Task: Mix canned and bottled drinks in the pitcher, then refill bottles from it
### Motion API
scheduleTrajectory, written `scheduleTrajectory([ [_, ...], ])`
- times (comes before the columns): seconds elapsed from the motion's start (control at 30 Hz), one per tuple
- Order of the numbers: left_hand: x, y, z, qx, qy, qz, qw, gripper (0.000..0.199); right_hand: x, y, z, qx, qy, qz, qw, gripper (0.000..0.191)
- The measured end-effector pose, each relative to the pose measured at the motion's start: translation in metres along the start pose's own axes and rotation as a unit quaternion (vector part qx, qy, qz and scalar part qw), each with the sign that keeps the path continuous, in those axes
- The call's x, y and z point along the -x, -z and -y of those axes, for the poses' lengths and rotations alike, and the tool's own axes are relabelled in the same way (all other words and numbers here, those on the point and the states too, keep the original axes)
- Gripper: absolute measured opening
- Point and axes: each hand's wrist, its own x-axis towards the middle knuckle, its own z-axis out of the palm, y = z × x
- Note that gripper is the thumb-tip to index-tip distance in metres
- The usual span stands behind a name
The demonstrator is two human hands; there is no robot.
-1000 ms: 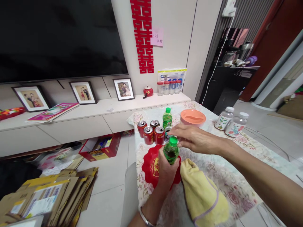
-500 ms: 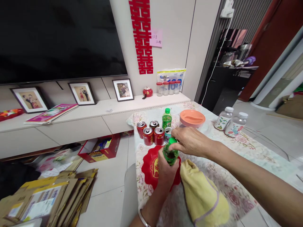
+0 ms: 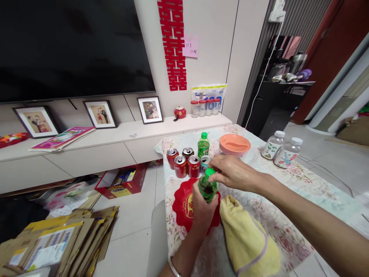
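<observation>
My left hand (image 3: 204, 212) is wrapped round a green plastic drink bottle (image 3: 207, 189) with dark liquid in it, held upright above a red scalloped plate (image 3: 181, 204). From the right, my right hand (image 3: 238, 172) reaches over with thumb and fingers closed at the bottle's green cap (image 3: 210, 173). Just beyond stand several drink cans (image 3: 180, 169), mostly red, and a teal can (image 3: 204, 163) partly behind my right fingers. A second green-capped bottle (image 3: 203, 146) is behind them. Beside the plate lies a folded yellow cloth (image 3: 248, 238).
An orange-lidded container (image 3: 235, 144) and two white-capped jars (image 3: 284, 154) stand on the flowered tablecloth (image 3: 291, 231). Behind, a white cabinet (image 3: 123, 129) carries picture frames and small red-lidded jars (image 3: 201, 108). A red box (image 3: 122, 184) and cardboard packages (image 3: 63, 242) lie on the floor at left.
My right hand has shifted very slightly to the right at the cap. The left hand and the bottle stay almost where they were.
</observation>
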Motion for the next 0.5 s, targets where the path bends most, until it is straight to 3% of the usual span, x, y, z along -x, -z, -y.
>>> scheduleTrajectory([
  [0.1,0.000,0.000,-0.001,-0.001,0.000,0.002,1.000,0.057,0.004,0.003,-0.001,-0.028,-0.033,-0.001,0.999,0.038],
  [0.2,0.000,-0.001,-0.002,-0.002,0.000,0.005,1.000,0.055,0.009,0.009,-0.009,-0.104,0.034,0.003,0.994,0.041],
  [0.33,-0.001,-0.001,-0.003,-0.004,0.006,0.001,1.000,0.055,0.008,0.008,-0.016,-0.132,0.122,0.006,0.984,0.034],
  [0.5,-0.001,0.000,-0.002,0.001,0.012,0.009,1.000,0.056,0.000,-0.001,-0.012,-0.083,0.094,0.001,0.992,0.021],
])
